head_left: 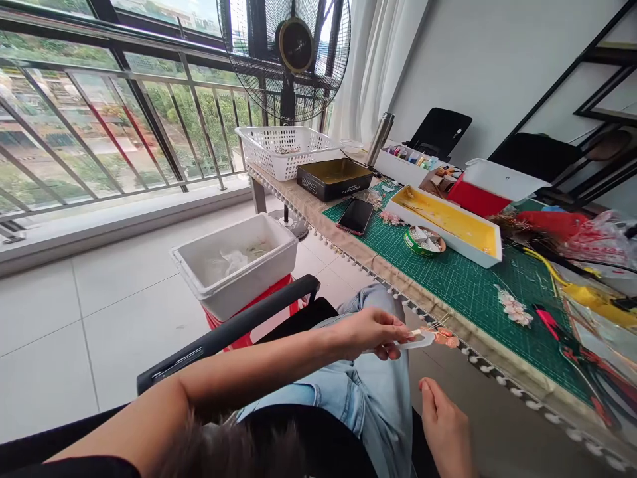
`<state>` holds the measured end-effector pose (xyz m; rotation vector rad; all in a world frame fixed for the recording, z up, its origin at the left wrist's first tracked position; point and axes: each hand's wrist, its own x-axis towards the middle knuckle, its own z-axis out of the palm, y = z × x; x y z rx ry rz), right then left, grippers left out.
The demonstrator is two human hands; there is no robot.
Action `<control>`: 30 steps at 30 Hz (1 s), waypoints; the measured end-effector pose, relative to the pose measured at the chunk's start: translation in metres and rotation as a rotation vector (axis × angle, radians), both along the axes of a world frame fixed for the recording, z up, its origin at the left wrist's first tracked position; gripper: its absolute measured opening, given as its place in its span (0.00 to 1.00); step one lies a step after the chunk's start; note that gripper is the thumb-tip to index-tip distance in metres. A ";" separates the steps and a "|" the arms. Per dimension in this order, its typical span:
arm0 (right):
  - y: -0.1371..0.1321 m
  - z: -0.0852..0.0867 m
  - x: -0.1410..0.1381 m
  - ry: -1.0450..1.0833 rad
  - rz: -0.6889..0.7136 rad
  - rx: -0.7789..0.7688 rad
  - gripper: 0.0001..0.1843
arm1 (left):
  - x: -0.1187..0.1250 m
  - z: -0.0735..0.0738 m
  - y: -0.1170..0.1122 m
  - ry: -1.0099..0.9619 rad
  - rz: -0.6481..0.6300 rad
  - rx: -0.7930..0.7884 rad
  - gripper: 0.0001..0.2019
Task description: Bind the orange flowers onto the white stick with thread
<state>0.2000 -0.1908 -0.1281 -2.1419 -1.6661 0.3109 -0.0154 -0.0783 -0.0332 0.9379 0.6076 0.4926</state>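
My left hand (pixel 381 333) reaches over my lap to the table's front edge, its thumb and fingers closed on a flower hair ornament. Peach-coloured flowers (pixel 446 337) and thin pale wires stick out past the fingertips, beside a whitish translucent strip (pixel 417 341) that the hand also pinches. Lower and to the right is my right hand (pixel 445 425), with fingers curled and the thumb up; whatever it might hold is hidden. On the green cutting mat (pixel 460 292) lies another pale pink flower piece (pixel 515 308), with red-handled pliers (pixel 567 345) to its right.
A yellow-lined white tray (pixel 448 222), a round bead dish (pixel 424 240), a phone (pixel 356 216) and a black box (pixel 334 178) sit on the table. A white bin (pixel 233 259) stands left of the chair armrest (pixel 229 332). A fan (pixel 293 46) rises behind the white basket (pixel 286 149).
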 end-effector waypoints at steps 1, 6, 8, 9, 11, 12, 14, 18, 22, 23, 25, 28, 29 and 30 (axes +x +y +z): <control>0.007 -0.001 -0.004 0.021 0.016 -0.014 0.21 | 0.000 0.001 -0.001 -0.001 -0.010 -0.020 0.16; 0.038 0.002 -0.015 0.178 0.093 -0.078 0.18 | -0.008 0.007 -0.001 0.076 -0.027 0.127 0.13; 0.048 0.005 -0.018 0.267 0.123 -0.103 0.18 | -0.011 0.011 -0.004 0.113 -0.020 0.276 0.09; 0.052 0.008 -0.021 0.316 0.132 -0.107 0.17 | -0.012 0.013 -0.005 0.116 -0.017 0.334 0.07; 0.055 0.015 -0.028 0.426 0.148 -0.092 0.12 | -0.013 0.018 -0.010 0.102 -0.014 0.403 0.04; 0.054 0.020 -0.032 0.493 0.162 -0.080 0.11 | -0.014 0.020 -0.011 0.098 -0.009 0.420 0.03; 0.047 0.031 -0.043 0.628 0.200 -0.059 0.13 | -0.014 0.024 -0.014 0.106 0.009 0.437 0.03; 0.025 0.061 -0.064 1.169 0.084 -0.017 0.18 | -0.014 0.026 -0.016 0.117 0.002 0.441 0.05; 0.012 0.084 -0.075 1.617 -0.206 0.047 0.13 | -0.015 0.023 -0.017 0.127 0.005 0.491 0.04; 0.010 0.088 -0.076 1.630 -0.221 0.061 0.13 | -0.015 0.023 -0.017 0.126 0.006 0.491 0.04; 0.008 0.091 -0.076 1.618 -0.216 0.090 0.12 | -0.016 0.024 -0.019 0.117 -0.001 0.472 0.04; 0.002 0.087 -0.074 1.548 -0.207 0.136 0.16 | -0.017 0.028 -0.019 0.143 -0.024 0.414 0.05; 0.000 0.083 -0.073 1.509 -0.201 0.146 0.16 | -0.017 0.029 -0.019 0.164 -0.039 0.381 0.05; -0.002 0.079 -0.072 1.461 -0.196 0.160 0.16 | -0.016 0.030 -0.019 0.183 -0.058 0.342 0.06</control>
